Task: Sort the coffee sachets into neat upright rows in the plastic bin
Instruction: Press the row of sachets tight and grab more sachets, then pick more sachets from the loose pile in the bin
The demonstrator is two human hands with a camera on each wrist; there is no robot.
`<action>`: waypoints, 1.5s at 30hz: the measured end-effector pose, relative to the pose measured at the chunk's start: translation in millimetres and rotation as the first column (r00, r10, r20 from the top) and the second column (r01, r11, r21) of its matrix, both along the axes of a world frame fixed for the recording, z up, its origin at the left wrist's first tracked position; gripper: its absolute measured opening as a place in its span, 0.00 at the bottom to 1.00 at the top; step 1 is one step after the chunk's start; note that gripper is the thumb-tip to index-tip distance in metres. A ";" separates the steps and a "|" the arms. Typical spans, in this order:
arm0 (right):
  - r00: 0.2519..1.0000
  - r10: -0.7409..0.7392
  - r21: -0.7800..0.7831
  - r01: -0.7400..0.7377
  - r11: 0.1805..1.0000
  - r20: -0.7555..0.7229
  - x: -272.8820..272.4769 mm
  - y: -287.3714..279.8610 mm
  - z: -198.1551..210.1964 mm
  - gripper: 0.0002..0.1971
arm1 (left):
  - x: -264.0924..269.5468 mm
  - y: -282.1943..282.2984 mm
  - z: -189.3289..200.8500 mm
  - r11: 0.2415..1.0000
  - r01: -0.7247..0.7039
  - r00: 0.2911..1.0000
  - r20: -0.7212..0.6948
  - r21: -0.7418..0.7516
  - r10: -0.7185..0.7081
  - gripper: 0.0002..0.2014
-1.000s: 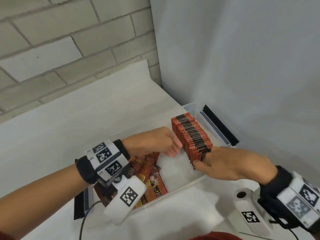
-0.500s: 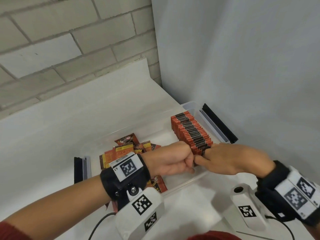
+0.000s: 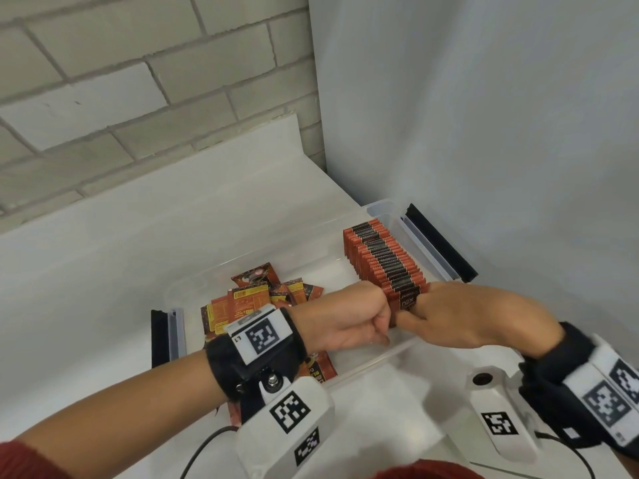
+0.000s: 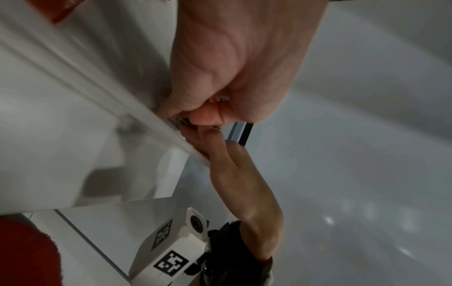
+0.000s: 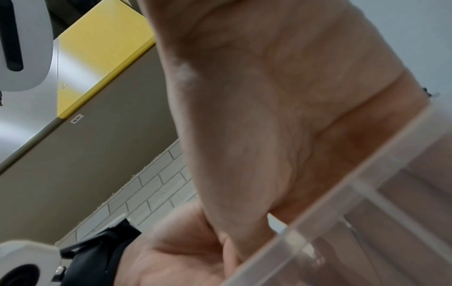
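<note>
Presently your left hand (image 3: 349,323) and right hand (image 3: 460,316) meet at the near end of the upright row of sachets (image 3: 383,261), which stands along the right end of the plastic bin (image 3: 380,209); the left is curled, pinching what looks like a sachet at that end, while the right's fingers fold around the nearest sachets, bracing them. One row is largely built, by my judgement under half the job. A loose pile of sachets (image 3: 256,299) lies flat at the bin's left end, yet to be stood up.
</note>
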State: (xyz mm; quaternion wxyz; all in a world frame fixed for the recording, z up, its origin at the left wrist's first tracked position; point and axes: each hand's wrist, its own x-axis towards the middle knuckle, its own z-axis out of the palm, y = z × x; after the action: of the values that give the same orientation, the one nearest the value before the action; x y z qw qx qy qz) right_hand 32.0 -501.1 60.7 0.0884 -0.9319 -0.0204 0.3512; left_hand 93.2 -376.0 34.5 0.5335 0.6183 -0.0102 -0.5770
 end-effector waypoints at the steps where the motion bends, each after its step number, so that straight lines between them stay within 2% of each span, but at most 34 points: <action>1: 1.000 -0.004 0.000 0.004 1.000 0.001 -0.5 -0.4 -0.3 0.23 | -0.8 -0.2 0.0 1.000 0.006 1.000 -0.003 -0.002 -0.006 0.29; 7: 1.000 0.004 0.002 -0.003 1.000 -0.019 2.7 -1.0 4.2 0.21 | 2.1 1.4 1.6 0.999 0.029 1.000 0.001 0.015 -0.029 0.33; 10: 1.000 0.017 -0.005 -0.017 1.000 -0.014 2.6 -3.4 8.2 0.19 | 6.4 4.4 6.0 0.998 0.050 0.998 0.024 0.037 -0.051 0.29; 13: 1.000 0.000 0.007 0.000 1.000 -0.012 2.2 -5.8 11.6 0.19 | 15.7 12.6 18.7 0.993 0.056 0.993 0.098 0.107 -0.067 0.20; 15: 1.000 0.006 0.024 -0.005 1.000 -0.012 1.0 -6.3 17.2 0.20 | 28.2 25.4 26.3 0.984 0.093 0.975 0.187 0.150 -0.121 0.21; 17: 0.999 0.045 0.025 -0.045 0.999 0.002 0.6 -4.8 25.0 0.21 | 42.2 41.4 38.1 0.961 0.181 0.928 0.288 0.210 -0.238 0.23; 18: 0.999 0.044 0.046 -0.045 0.998 0.032 1.0 -2.7 28.4 0.22 | 48.6 50.7 45.9 0.937 0.235 0.876 0.361 0.258 -0.319 0.21; 19: 0.997 0.035 0.080 -0.041 0.996 0.070 2.2 0.5 32.0 0.23 | 53.9 59.8 55.0 0.898 0.294 0.793 0.442 0.326 -0.420 0.20; 20: 0.993 0.026 0.116 -0.040 0.992 0.118 4.5 4.4 34.0 0.23 | 59.1 68.9 63.1 0.842 0.343 0.676 0.513 0.417 -0.529 0.18; 21: 0.986 0.028 0.157 -0.053 0.986 0.163 7.7 10.0 35.1 0.22 | 63.2 77.2 69.4 0.766 0.372 0.529 0.559 0.524 -0.639 0.17; 23: 0.977 0.033 0.250 -0.086 0.964 0.210 16.1 26.5 31.7 0.18 | 70.2 90.8 74.8 0.574 0.362 0.243 0.520 0.734 -0.819 0.17; 24: 0.976 0.030 0.287 -0.093 0.953 0.217 21.8 36.4 27.9 0.17 | 73.2 96.5 74.3 0.480 0.343 0.154 0.456 0.807 -0.877 0.18; 26: 0.976 0.013 0.321 -0.085 0.943 0.219 34.1 55.1 17.3 0.20 | 77.1 104.9 67.5 0.323 0.318 0.069 0.318 0.891 -0.946 0.21; 27: 0.978 0.005 0.327 -0.075 0.942 0.209 40.8 63.3 11.7 0.22 | 78.8 108.0 63.1 0.271 0.311 0.047 0.270 0.911 -0.962 0.23; 30: 0.985 0.022 0.342 -0.080 0.936 0.172 61.0 82.6 -0.7 0.24 | 82.9 116.0 50.7 0.224 0.321 0.021 0.230 0.920 -0.973 0.24; 33: 0.991 0.035 0.371 -0.081 0.925 0.128 77.0 97.3 -10.3 0.25 | 84.4 121.4 39.5 0.201 0.319 0.039 0.199 0.926 -0.979 0.25; 38: 0.994 0.037 0.361 -0.073 0.930 0.105 88.0 115.5 -18.0 0.24 | 83.5 122.0 33.2 0.164 0.274 0.068 0.151 0.948 -0.986 0.37; 41: 0.997 0.030 0.345 -0.050 0.937 0.065 89.5 119.6 -20.2 0.21 | 81.9 121.9 31.4 0.126 0.277 0.063 0.113 0.953 -0.992 0.35; 43: 1.000 -0.022 0.379 0.020 0.925 0.000 89.3 119.0 -21.2 0.19 | 81.9 124.1 28.7 0.145 0.261 0.051 0.136 0.954 -0.989 0.38; 45: 0.993 -0.093 0.452 0.118 0.884 -0.078 89.3 116.8 -21.7 0.16 | 82.2 126.1 28.1 0.203 0.235 0.056 0.195 0.951 -0.979 0.42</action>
State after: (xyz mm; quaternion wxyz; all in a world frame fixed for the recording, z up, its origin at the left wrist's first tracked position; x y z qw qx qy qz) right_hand 121.3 -384.3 39.0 0.3237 -0.8751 -0.0491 0.3565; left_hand 175.4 -249.9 62.7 -0.2060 0.8568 -0.3410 -0.3273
